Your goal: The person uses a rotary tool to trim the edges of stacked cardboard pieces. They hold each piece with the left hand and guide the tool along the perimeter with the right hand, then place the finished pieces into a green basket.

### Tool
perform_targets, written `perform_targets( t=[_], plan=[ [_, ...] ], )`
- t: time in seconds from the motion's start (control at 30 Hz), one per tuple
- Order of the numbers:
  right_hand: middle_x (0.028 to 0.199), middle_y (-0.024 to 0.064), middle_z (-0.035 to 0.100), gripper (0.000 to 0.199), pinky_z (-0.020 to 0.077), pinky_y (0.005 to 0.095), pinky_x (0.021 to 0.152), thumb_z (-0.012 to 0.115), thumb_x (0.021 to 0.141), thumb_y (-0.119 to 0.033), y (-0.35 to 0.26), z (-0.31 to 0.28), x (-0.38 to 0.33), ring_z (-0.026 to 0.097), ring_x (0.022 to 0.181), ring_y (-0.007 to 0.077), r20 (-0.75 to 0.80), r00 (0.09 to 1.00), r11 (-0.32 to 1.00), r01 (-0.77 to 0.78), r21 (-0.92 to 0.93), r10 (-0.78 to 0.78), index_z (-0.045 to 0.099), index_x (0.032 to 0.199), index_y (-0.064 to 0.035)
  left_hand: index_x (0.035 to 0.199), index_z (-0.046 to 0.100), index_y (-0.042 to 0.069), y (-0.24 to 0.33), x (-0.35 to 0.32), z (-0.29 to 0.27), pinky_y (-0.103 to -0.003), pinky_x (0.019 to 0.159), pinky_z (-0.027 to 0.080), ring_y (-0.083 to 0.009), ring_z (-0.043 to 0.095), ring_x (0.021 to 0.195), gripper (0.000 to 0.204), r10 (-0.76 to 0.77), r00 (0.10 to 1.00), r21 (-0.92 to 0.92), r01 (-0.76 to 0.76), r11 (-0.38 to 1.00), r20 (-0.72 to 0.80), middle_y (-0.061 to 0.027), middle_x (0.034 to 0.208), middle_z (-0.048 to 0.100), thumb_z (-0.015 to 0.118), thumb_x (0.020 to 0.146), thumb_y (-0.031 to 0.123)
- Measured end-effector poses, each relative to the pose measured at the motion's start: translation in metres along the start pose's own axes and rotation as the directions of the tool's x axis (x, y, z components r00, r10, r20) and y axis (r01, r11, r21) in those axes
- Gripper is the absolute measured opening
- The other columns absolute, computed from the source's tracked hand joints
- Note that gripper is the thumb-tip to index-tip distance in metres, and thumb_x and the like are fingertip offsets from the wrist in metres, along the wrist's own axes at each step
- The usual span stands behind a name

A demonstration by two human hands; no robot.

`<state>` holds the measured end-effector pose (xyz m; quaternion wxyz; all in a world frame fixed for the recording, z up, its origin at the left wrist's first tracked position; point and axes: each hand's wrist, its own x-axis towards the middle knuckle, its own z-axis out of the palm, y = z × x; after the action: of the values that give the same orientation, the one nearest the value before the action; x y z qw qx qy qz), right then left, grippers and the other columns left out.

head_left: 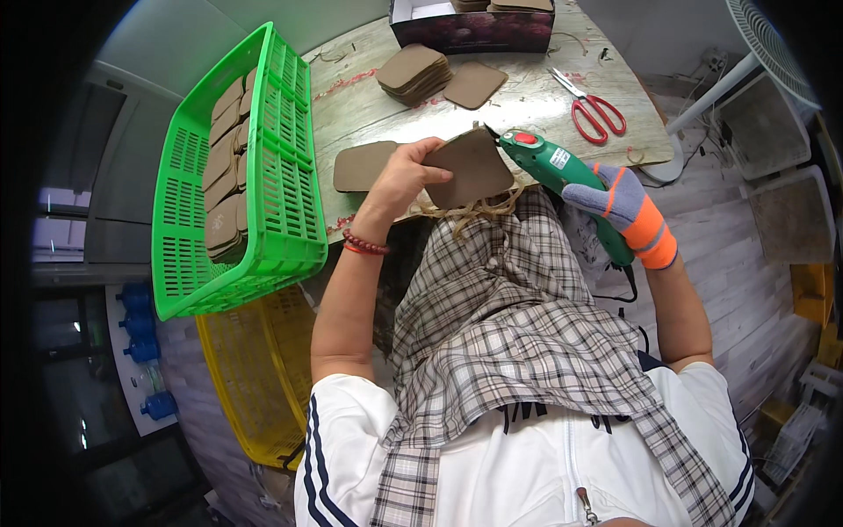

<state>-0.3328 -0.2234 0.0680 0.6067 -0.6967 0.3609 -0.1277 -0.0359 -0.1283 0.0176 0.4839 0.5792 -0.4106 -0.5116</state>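
Observation:
My left hand (406, 176) is bare and grips a brown rounded fibre pad (474, 167) by its left edge, holding it upright over my lap. My right hand (625, 209), in a grey and orange work glove, is closed around a green electric cutting tool (553, 167) with a red button. The tool's tip touches the pad's top right corner. Loose tan fibres (470, 211) hang below the pad. Another flat brown pad (362, 165) lies on the table just left of my left hand.
A green plastic crate (281, 211) holding several brown pads tilts at the table's left, above a yellow crate (255, 386). On the worn table (527, 105) lie a stack of pads (414, 72), a single pad (475, 84), red scissors (593, 110) and a dark box (474, 31). A checked cloth (509, 325) covers my lap.

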Motion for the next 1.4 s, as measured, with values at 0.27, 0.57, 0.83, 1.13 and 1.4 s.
perform_targets(
  t=[0.27, 0.57, 0.83, 1.13, 1.4],
  plan=[
    [0.060, 0.0011, 0.056, 0.035, 0.0400, 0.0216, 0.044, 0.074, 0.077, -0.033, 0.012, 0.003, 0.008, 0.052, 0.048, 0.0071, 0.018, 1.000, 0.998, 0.020, 0.056, -0.021, 0.063, 0.084, -0.0006, 0.088, 0.057, 0.006, 0.015, -0.008, -0.022, -0.019, 0.057, 0.041, -0.0055, 0.052, 0.064, 0.025, 0.098, 0.985, 0.057, -0.090, 0.994, -0.142, 0.0025, 0.074, 0.059, 0.071, 0.070, -0.005],
    [0.069, -0.0004, 0.059, 0.031, 0.0438, 0.0217, 0.056, 0.071, 0.080, -0.028, 0.013, 0.004, 0.004, 0.051, 0.062, 0.0042, 0.106, 0.993, 0.998, -0.056, -0.017, 0.057, 0.063, 0.091, -0.0005, 0.098, 0.058, 0.003, 0.013, -0.009, -0.020, -0.021, 0.070, 0.048, -0.0077, 0.059, 0.075, 0.031, 0.113, 0.987, -0.089, -0.124, 0.988, -0.117, -0.0012, 0.082, 0.063, 0.070, 0.071, -0.006],
    [0.068, -0.0003, 0.059, 0.028, 0.0427, 0.0206, 0.049, 0.073, 0.078, -0.023, 0.007, 0.014, 0.004, 0.052, 0.054, 0.0050, 0.111, 0.992, 0.998, -0.057, 0.018, 0.055, 0.062, 0.091, -0.0013, 0.110, 0.051, 0.002, 0.020, -0.009, -0.002, -0.021, 0.066, 0.047, -0.0092, 0.060, 0.075, 0.045, 0.090, 0.994, 0.010, -0.090, 0.996, -0.060, -0.0053, 0.081, 0.064, 0.069, 0.070, -0.008],
    [0.066, -0.0006, 0.058, 0.042, 0.0397, 0.0199, 0.046, 0.078, 0.073, -0.031, -0.004, 0.036, 0.029, 0.051, 0.053, 0.0053, 0.158, 0.987, 0.996, 0.026, 0.080, -0.038, 0.065, 0.097, 0.0008, 0.138, 0.037, 0.003, 0.029, -0.018, 0.006, -0.021, 0.069, 0.046, -0.0104, 0.060, 0.076, 0.079, -0.068, 0.995, 0.172, 0.055, 0.984, 0.071, -0.0065, 0.083, 0.063, 0.065, 0.067, -0.015],
    [0.067, 0.0013, 0.058, 0.037, 0.0411, 0.0214, 0.046, 0.075, 0.075, -0.028, 0.005, 0.031, 0.037, 0.052, 0.052, 0.0069, 0.116, 0.992, 0.986, -0.075, 0.149, 0.058, 0.064, 0.096, 0.0001, 0.135, 0.039, 0.002, -0.004, -0.029, -0.096, -0.028, 0.082, 0.051, -0.0173, 0.062, 0.090, 0.064, 0.067, 0.832, -0.073, -0.128, 0.989, -0.551, -0.0159, 0.105, 0.062, 0.060, 0.077, -0.012]
  ],
)
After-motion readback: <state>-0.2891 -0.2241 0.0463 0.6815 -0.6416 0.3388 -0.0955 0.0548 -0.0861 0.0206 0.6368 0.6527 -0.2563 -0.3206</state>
